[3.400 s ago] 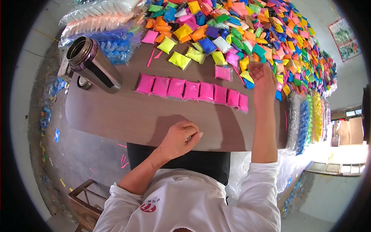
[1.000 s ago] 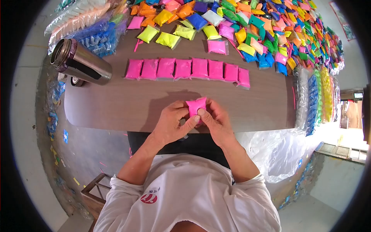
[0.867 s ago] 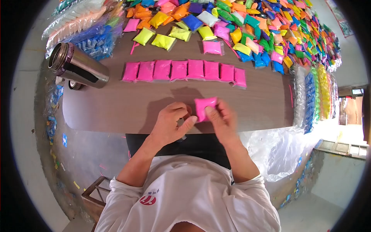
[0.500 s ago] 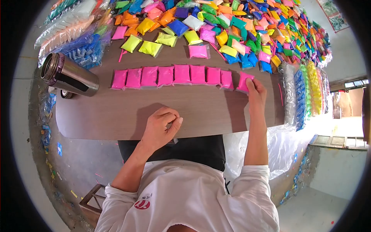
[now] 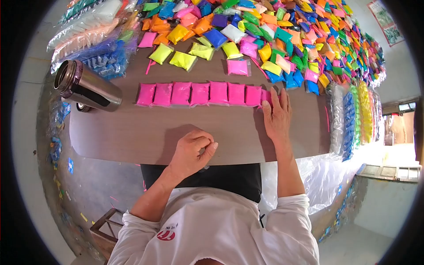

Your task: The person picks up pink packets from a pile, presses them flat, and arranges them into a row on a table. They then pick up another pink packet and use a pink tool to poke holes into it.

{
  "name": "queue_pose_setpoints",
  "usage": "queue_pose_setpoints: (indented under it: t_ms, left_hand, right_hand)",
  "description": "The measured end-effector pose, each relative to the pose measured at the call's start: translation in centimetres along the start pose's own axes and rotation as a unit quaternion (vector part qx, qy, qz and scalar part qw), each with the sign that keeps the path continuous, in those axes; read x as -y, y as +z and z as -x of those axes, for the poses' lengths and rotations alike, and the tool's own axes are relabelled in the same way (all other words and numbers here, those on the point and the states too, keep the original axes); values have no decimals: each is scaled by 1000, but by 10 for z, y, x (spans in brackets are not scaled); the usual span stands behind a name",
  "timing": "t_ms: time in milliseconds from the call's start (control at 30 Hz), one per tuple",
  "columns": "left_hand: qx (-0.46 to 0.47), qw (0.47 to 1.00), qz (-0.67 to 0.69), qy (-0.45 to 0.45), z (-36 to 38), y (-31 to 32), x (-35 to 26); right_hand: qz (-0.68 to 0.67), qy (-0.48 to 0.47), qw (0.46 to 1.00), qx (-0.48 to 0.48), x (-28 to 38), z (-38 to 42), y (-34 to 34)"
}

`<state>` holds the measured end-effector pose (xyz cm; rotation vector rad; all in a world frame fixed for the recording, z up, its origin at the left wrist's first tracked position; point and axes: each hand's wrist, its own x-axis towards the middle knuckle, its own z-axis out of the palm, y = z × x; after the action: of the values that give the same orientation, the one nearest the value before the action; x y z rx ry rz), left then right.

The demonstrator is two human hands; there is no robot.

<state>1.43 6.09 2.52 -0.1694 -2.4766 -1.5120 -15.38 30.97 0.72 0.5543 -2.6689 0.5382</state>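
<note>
A row of bright pink packets [image 5: 200, 94] lies side by side across the brown table. At the row's right end, my right hand [image 5: 278, 115] rests with its fingers stretched out, palm down, over the last packets. One pink packet [image 5: 265, 96] shows partly beside its thumb; whatever else lies under the fingers is hidden. My left hand [image 5: 193, 151] is curled into a loose fist above the table's near edge, below the middle of the row. Nothing shows in its fingers, and it is apart from the packets.
A steel thermos [image 5: 90, 86] lies tilted at the left. Yellow packets [image 5: 183, 60] and a lighter pink packet [image 5: 238, 67] sit beyond the row. A large heap of coloured packets [image 5: 282, 35] covers the far side. Long bagged strips [image 5: 349, 119] stand at the right edge.
My right hand has moved left with the pink packet to the row's end, and its pinch has opened into stretched fingers. My left hand stays curled. The view has shifted slightly.
</note>
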Motion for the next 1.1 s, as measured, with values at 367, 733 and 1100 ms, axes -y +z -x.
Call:
queue_pose_setpoints:
  t_ms: [367,733,1100]
  left_hand:
    - [-16,999,20,24,2,-2,4]
    - [-23,998,23,52,0,-5,4]
    - [-23,998,57,23,1,-7,5]
  right_hand:
    - [24,-10,999,-21,11,-15,-18]
    - [-212,-115,970,28,104,-143,13]
    - [77,-255,964,18,172,-292,143]
